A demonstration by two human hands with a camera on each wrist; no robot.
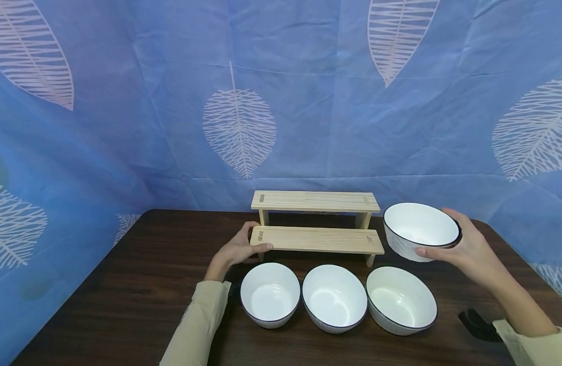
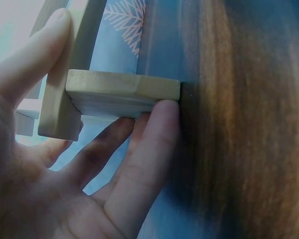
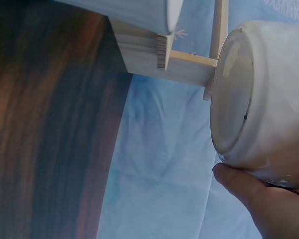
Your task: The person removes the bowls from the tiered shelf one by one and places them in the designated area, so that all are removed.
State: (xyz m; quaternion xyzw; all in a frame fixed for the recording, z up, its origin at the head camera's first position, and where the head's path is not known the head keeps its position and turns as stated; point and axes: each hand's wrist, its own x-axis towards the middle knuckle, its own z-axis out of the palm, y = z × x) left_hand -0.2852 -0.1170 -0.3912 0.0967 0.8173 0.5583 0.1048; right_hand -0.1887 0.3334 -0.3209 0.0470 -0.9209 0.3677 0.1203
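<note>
A pale wooden two-step rack [image 1: 317,238] stands toward the back of the table. My left hand [image 1: 237,246] grips the left end of its lower step. In the left wrist view the thumb lies along the step board, and the fingers curl around the side leg [image 2: 122,89]. To the right of the rack, my right hand [image 1: 473,249] holds a white bowl [image 1: 420,223] with a dark rim by its side, raised and tilted slightly. The right wrist view shows this bowl's underside and round foot [image 3: 234,94], with the thumb against the wall.
In front of the rack, three similar bowls stand in a row: a left one [image 1: 270,292], a middle one [image 1: 334,297] and a right one [image 1: 401,300]. A black object [image 1: 479,325] lies near my right sleeve. Behind the dark wooden table [image 1: 125,284] hangs a blue leaf-patterned cloth [image 1: 299,127].
</note>
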